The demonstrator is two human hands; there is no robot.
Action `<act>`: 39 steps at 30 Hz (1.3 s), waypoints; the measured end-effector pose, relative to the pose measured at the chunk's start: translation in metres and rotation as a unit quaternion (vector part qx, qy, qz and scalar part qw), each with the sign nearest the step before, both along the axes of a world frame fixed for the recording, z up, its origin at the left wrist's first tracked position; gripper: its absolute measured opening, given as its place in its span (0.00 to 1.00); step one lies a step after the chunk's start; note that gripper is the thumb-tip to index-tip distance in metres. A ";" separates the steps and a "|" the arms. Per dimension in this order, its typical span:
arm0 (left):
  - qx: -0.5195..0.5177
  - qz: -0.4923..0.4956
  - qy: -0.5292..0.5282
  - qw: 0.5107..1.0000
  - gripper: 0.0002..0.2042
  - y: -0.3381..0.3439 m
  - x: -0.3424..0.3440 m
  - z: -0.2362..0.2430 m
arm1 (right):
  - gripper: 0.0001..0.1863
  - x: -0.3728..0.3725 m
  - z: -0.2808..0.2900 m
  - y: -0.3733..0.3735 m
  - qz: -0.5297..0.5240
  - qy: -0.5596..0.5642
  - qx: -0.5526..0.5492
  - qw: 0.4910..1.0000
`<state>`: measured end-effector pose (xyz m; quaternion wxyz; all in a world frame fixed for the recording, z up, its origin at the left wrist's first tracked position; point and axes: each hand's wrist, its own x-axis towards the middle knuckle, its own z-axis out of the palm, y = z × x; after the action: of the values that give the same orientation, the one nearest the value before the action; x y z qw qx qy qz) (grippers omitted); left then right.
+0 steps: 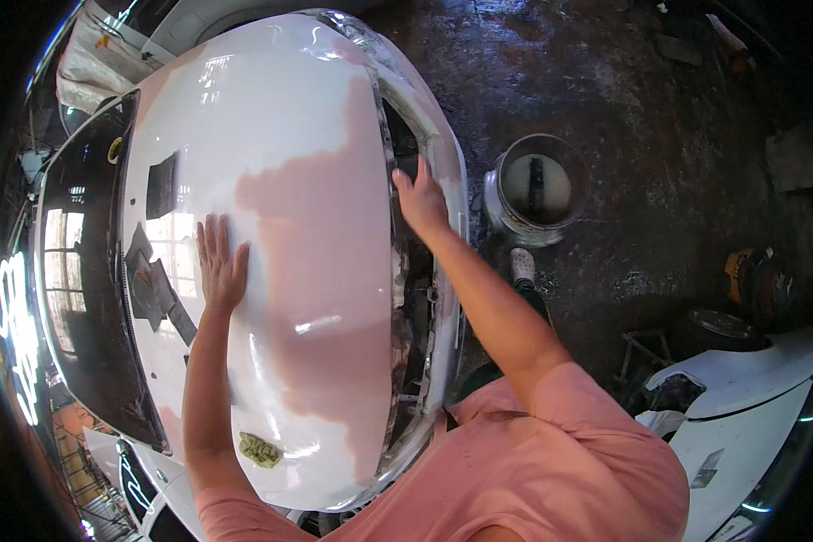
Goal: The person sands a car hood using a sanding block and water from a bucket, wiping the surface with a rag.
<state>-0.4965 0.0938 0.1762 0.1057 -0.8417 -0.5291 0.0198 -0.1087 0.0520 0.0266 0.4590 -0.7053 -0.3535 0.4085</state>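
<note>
A white car hood (271,108) with large dull pink patches lies in front of me. My left hand (221,262) rests flat on its white surface, fingers stretched out and nothing seen in it. Over the hood's front edge, beside the dark grille opening (413,312), is my right hand (422,200). Its thumb and forefinger are spread apart; the other fingers are mostly hidden. Dark grey sheets that look like sandpaper (161,187) lie near the windshield (81,262), several of them left of my left hand. A crumpled olive-green cloth or sponge (259,450) sits on the near part of the hood.
On the dark, wet-looking floor (641,144) stands a bucket (490,194) of cloudy liquid with a dark strip inside. A white car panel (741,443) is at the lower right. A yellow ring (114,150) lies on the windshield. My shoe (522,265) shows beside the bucket.
</note>
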 end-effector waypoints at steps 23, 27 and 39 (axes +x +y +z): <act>-0.024 -0.006 0.005 1.000 0.34 0.000 0.005 0.006 | 0.40 -0.001 -0.003 0.013 -0.008 -0.015 0.023 1.000; -0.023 0.002 0.031 0.999 0.34 0.003 0.004 0.004 | 0.40 -0.003 -0.011 0.015 -0.018 -0.020 0.039 0.999; -0.017 -0.004 0.016 1.000 0.33 0.003 0.007 0.005 | 0.41 -0.002 -0.018 0.020 -0.024 -0.027 0.023 0.999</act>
<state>-0.4897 0.0971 0.1808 0.1002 -0.8453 -0.5231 0.0419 -0.1111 0.0715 0.0089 0.4746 -0.7138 -0.3582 0.3702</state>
